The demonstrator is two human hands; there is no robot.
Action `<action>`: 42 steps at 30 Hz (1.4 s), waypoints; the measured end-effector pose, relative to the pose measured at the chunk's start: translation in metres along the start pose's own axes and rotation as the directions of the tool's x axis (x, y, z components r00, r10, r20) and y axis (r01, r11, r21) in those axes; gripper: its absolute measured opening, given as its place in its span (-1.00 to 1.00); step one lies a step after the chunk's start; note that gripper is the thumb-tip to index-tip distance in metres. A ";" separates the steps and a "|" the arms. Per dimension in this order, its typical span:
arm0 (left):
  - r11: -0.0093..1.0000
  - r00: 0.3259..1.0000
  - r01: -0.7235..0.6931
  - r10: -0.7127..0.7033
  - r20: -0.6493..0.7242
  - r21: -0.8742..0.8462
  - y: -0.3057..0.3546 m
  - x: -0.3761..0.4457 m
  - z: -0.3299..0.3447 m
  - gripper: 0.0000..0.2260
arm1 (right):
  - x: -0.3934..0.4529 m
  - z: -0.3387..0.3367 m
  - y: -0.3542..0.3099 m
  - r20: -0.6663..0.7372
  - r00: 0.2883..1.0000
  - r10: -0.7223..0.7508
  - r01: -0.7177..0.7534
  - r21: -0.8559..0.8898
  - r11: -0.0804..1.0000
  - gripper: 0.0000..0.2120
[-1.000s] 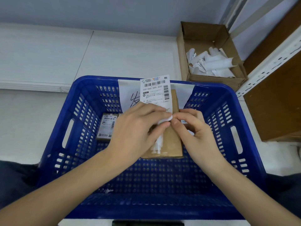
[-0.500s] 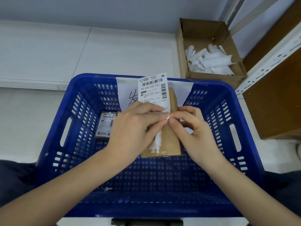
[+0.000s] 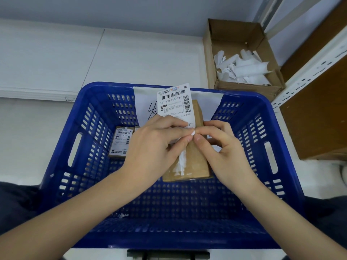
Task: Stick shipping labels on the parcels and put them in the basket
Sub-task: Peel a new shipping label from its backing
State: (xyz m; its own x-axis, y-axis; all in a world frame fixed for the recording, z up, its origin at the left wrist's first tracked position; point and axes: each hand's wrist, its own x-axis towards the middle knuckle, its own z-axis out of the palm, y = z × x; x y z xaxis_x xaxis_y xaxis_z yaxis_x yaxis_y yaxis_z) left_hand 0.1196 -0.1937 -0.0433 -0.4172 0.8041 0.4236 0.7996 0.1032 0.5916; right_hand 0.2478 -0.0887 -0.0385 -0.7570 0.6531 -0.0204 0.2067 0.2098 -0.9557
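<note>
You are looking at a bright, evenly lit scene; soft light is falling from above, casting only faint shadows inside the blue basket (image 3: 249,128). The wide lens is bending the edges outward, and the shipping label (image 3: 175,102) print is staying sharp.

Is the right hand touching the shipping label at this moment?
Touching. In the head view the right hand pinches the lower corner of the shipping label, fingertip to fingertip with the left hand, above the cardboard parcel.

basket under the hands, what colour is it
Blue: the slotted plastic basket shows plainly in the head view.
</note>
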 end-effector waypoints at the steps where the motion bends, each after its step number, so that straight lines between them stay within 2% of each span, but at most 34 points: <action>1: 1.000 1.000 0.005 -0.005 0.001 -0.005 0.000 0.000 0.000 -0.73 | 0.000 0.000 0.000 -0.001 1.000 0.003 -0.003 -0.002 1.000 -0.78; 13: 1.000 1.000 0.001 -0.001 -0.001 -0.019 0.001 -0.001 0.002 -0.74 | 0.000 0.000 0.002 -0.011 1.000 -0.006 0.006 -0.017 1.000 -0.79; 19: 0.984 0.990 0.139 -0.137 0.023 -0.111 0.006 0.002 -0.002 -0.72 | -0.002 0.000 0.002 0.012 0.999 -0.033 0.033 -0.059 0.998 -0.88; 24: 0.971 0.981 0.191 -0.185 0.053 -0.144 0.006 0.005 -0.008 -0.70 | -0.002 0.001 0.002 0.007 0.999 -0.034 0.035 -0.113 0.993 -0.89; 26: 0.966 0.974 0.221 -0.213 0.074 -0.134 0.005 0.008 -0.012 -0.75 | -0.002 0.000 0.001 0.012 1.000 -0.027 0.028 -0.109 0.994 -0.89; 28: 0.953 0.960 0.273 -0.262 0.097 -0.131 0.003 0.011 -0.016 -0.89 | -0.001 -0.001 0.002 0.013 1.000 -0.011 0.012 -0.109 0.994 -0.89; 31: 0.938 0.946 0.320 -0.306 0.110 -0.137 0.000 0.013 -0.021 -0.90 | 0.000 -0.004 0.004 0.008 1.000 0.020 -0.019 -0.112 0.994 -0.87; 34: 0.941 0.957 0.281 -0.260 0.128 -0.186 0.002 0.010 -0.022 -0.93 | 0.000 -0.005 0.006 0.001 0.998 0.061 -0.060 -0.089 0.994 -0.90; 36: 0.961 0.971 0.209 -0.182 0.156 -0.181 0.003 0.007 -0.020 -0.83 | 0.000 -0.004 0.003 0.004 0.994 0.109 -0.109 -0.045 0.993 -0.91; 39: 0.979 0.980 0.116 -0.085 0.179 -0.170 0.003 0.002 -0.016 -0.81 | 0.000 -0.003 -0.003 -0.015 0.987 0.159 -0.158 0.052 0.986 -0.71; 42: 0.981 0.982 0.092 -0.061 0.181 -0.172 0.004 -0.002 -0.011 -0.79 | 0.001 -0.003 -0.003 -0.015 0.989 0.149 -0.147 0.063 0.987 -0.69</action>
State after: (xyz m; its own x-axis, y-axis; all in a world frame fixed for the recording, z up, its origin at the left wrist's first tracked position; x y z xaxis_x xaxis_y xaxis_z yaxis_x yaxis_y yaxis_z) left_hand 0.1186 -0.2012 -0.0340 -0.3797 0.8891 0.2557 0.6712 0.0746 0.7375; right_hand 0.2483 -0.0860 -0.0349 -0.7084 0.6879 -0.1577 0.2764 0.0649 -0.9588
